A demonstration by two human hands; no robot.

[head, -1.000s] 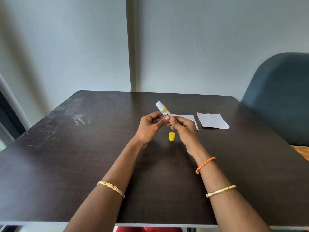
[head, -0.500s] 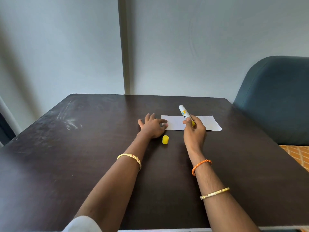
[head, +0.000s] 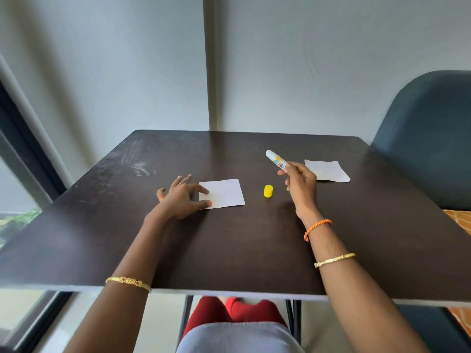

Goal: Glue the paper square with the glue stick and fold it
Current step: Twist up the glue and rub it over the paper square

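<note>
White paper square (head: 224, 193) lies flat and unfolded on dark wooden surface (head: 102, 225), left of centre. Left hand (head: 182, 200): fingers spread, index and thumb tips on its left edge. Right hand (head: 300, 182) pinches white glue stick (head: 276, 160), uncapped, raised and tilted. Small yellow cap (head: 268, 191) stands between the hands. Second white paper square (head: 327, 170) far right.

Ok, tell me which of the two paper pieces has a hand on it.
The near paper square, left of the yellow cap: the left hand touches it. The far paper lies untouched.
</note>
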